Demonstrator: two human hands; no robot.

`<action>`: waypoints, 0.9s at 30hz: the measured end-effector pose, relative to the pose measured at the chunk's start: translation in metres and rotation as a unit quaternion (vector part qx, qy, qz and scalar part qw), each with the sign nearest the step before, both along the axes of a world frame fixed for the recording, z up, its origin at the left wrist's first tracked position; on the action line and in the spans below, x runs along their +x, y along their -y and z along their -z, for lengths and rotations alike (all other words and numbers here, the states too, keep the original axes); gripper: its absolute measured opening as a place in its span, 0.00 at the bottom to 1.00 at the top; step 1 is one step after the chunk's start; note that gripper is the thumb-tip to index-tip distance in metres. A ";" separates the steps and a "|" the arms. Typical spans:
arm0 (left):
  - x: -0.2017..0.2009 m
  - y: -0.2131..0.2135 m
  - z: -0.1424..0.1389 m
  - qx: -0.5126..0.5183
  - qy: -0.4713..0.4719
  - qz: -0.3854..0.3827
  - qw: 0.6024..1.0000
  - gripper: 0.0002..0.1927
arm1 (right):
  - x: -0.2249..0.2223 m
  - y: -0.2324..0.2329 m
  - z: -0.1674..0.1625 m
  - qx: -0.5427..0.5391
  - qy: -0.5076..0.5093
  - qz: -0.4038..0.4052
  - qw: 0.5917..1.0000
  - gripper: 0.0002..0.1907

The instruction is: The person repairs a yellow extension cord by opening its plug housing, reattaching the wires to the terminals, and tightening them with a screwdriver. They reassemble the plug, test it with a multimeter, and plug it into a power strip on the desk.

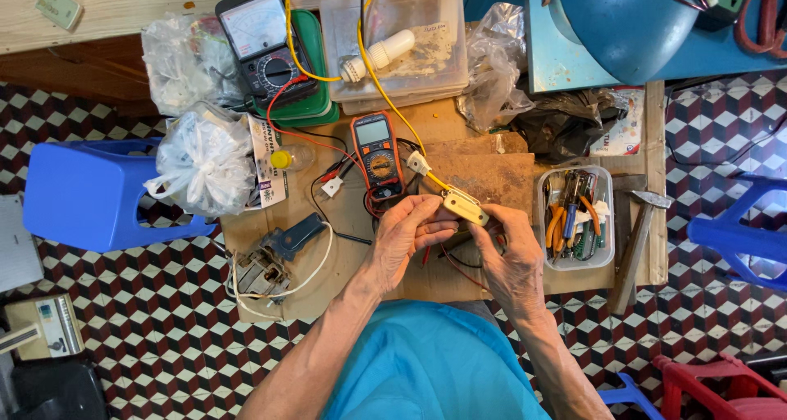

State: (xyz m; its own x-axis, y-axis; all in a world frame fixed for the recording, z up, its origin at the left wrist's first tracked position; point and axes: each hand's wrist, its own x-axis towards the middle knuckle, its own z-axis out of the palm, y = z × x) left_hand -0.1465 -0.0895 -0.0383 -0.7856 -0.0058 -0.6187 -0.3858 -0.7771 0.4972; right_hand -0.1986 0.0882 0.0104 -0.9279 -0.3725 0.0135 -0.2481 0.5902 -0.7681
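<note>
My left hand [407,233] and my right hand [510,260] meet over a low wooden table [344,223]. Together they hold a small cream plastic part [464,206] with a yellow wire [385,92] running from it up across the table. The left fingers pinch its near end, the right fingers grip its far end. An orange digital multimeter [377,152] lies just beyond my left hand, with red and black leads beside it.
A black analog meter [264,43] sits on a green tray at the back. A clear box of pliers and screwdrivers [575,217] and a hammer [638,241] lie at right. Plastic bags [205,162], a blue stool [90,192] and a soldering iron [283,244] are at left.
</note>
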 end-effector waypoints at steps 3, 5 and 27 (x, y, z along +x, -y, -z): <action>-0.002 -0.002 0.010 -0.071 0.029 0.004 0.997 0.19 | -0.002 -0.004 0.001 -0.005 0.011 0.023 1.000 0.16; 0.000 -0.005 0.016 -0.131 0.016 -0.005 0.991 0.19 | -0.004 -0.007 0.003 -0.009 -0.006 0.033 0.999 0.16; -0.015 0.004 0.004 -0.515 -0.018 0.103 0.851 0.10 | -0.011 -0.013 0.027 -0.019 0.010 0.045 0.999 0.16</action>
State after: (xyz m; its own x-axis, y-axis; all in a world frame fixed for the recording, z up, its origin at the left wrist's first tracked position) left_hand -0.1620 -0.0930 -0.0422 -0.8537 -0.3905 -0.3446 -0.4315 0.1598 0.8879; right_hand -0.2096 0.1017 -0.0166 -0.9578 -0.2875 0.0073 -0.1802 0.5801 -0.7944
